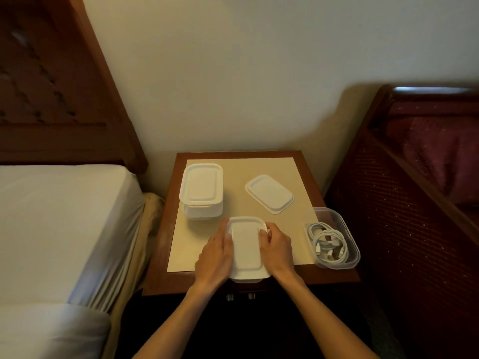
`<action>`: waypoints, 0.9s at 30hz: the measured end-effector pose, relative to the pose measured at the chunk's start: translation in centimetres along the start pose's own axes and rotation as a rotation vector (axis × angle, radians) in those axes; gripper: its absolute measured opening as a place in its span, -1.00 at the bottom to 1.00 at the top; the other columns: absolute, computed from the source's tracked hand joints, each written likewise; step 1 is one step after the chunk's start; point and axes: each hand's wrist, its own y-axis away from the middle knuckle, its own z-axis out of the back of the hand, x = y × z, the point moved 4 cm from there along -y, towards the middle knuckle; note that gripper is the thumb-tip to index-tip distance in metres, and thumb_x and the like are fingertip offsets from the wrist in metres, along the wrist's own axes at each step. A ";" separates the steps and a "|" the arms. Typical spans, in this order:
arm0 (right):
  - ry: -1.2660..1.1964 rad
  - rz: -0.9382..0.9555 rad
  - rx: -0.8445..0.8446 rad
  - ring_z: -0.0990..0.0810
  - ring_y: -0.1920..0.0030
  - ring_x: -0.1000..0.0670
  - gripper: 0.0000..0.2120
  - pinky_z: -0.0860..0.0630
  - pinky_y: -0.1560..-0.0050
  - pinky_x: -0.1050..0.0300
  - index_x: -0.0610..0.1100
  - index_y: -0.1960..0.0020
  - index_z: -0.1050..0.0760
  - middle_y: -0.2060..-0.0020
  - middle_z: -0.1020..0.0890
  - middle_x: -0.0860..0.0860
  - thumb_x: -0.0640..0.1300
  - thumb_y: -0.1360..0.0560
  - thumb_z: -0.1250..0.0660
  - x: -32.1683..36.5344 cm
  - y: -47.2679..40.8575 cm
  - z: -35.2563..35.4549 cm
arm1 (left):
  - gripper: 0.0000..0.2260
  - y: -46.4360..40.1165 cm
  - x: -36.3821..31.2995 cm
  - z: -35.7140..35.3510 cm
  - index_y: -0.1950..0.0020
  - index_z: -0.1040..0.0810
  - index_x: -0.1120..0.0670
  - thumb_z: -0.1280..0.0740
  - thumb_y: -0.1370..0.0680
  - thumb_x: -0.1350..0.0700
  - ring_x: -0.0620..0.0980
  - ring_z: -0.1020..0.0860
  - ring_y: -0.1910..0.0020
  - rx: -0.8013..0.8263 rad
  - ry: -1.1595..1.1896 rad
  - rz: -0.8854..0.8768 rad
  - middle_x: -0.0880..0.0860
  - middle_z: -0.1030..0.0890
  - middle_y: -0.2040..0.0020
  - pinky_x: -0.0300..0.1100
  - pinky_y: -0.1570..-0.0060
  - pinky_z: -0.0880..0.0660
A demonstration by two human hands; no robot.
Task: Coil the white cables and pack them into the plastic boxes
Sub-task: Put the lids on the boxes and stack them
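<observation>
A lidded plastic box (246, 248) sits at the near edge of the small wooden table (160, 255). My left hand (215, 257) lies flat against its left side, fingers straight along the lid's edge. My right hand (276, 248) grips the lid's right edge, fingers curled over the far corner. At the table's right edge stands an open clear box (344, 229) holding coiled white cables (328, 242). A loose white lid (269, 194) lies at the back right. Two closed boxes (201, 189) are stacked at the back left.
A bed with a white sheet (59, 224) and a wooden headboard (51, 99) flanks the table on the left. A dark red woven chair (414, 190) stands close on the right. A pale wall (233, 73) is behind the table.
</observation>
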 end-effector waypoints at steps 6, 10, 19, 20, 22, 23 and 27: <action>0.002 0.080 -0.036 -0.55 0.15 -0.07 -0.84 -0.43 0.18 0.04 -0.09 0.07 -0.48 0.18 -0.60 -0.05 -0.12 -0.62 -0.15 3.3 -1.6 3.4 | -0.74 0.5 5.8 5.5 -0.12 -0.63 0.03 -0.23 -0.61 -0.05 0.08 -0.47 -0.20 -0.432 -0.294 0.017 0.08 -0.58 -0.19 0.05 -0.18 -0.42; -0.044 0.176 -0.047 -0.57 0.05 -0.06 -0.77 -0.54 0.04 0.02 -0.16 -0.10 -0.54 0.04 -0.61 -0.05 -0.14 -0.63 -0.13 10.9 -4.8 3.9 | -0.50 -2.3 7.8 4.9 -0.56 -0.18 -0.05 -0.02 -0.64 -0.16 0.05 0.03 -0.58 -0.160 -0.455 -0.025 0.01 -0.09 -0.60 0.10 -0.50 0.13; 0.154 0.189 0.074 -0.56 -0.08 -0.22 -0.71 -0.42 0.06 0.05 -0.27 -0.18 -0.50 -0.12 -0.59 -0.21 -0.16 -0.65 -0.08 19.0 -12.3 -2.9 | -0.43 -3.1 8.3 4.3 -0.61 0.09 -0.07 0.17 -0.63 -0.23 -0.01 0.24 -0.57 -0.098 -0.545 0.004 -0.07 0.11 -0.61 0.13 -0.51 0.27; 0.162 0.173 0.086 -0.56 -0.09 -0.23 -0.72 -0.42 0.05 0.04 -0.27 -0.19 -0.49 -0.14 -0.58 -0.22 -0.16 -0.64 -0.09 18.9 -12.8 -3.5 | -0.43 -3.1 8.3 4.2 -0.61 0.09 -0.07 0.18 -0.62 -0.24 -0.02 0.24 -0.57 -0.097 -0.546 0.004 -0.07 0.11 -0.61 0.12 -0.51 0.28; 0.155 0.138 0.098 -0.56 -0.10 -0.23 -0.73 -0.45 0.01 0.00 -0.26 -0.20 -0.48 -0.15 -0.57 -0.22 -0.17 -0.64 -0.09 18.5 -13.5 -4.4 | -0.42 -3.2 8.3 4.2 -0.61 0.10 -0.08 0.19 -0.62 -0.24 -0.02 0.24 -0.57 -0.108 -0.549 -0.008 -0.08 0.12 -0.61 0.13 -0.50 0.28; 0.152 0.127 0.101 -0.56 -0.10 -0.24 -0.73 -0.47 -0.02 -0.02 -0.25 -0.20 -0.48 -0.16 -0.57 -0.22 -0.17 -0.63 -0.10 18.3 -13.8 -4.6 | -0.42 -3.3 8.3 4.2 -0.61 0.09 -0.07 0.19 -0.61 -0.24 -0.02 0.24 -0.57 -0.111 -0.549 -0.014 -0.07 0.11 -0.61 0.13 -0.50 0.27; 0.169 0.096 0.104 -0.55 -0.13 -0.25 -0.74 -0.47 -0.07 -0.04 -0.25 -0.21 -0.47 -0.17 -0.56 -0.21 -0.18 -0.63 -0.11 17.4 -14.4 -5.3 | -0.41 -3.2 8.4 4.0 -0.61 0.05 -0.06 0.17 -0.60 -0.22 -0.01 0.19 -0.58 -0.136 -0.550 -0.025 -0.06 0.06 -0.61 0.14 -0.50 0.23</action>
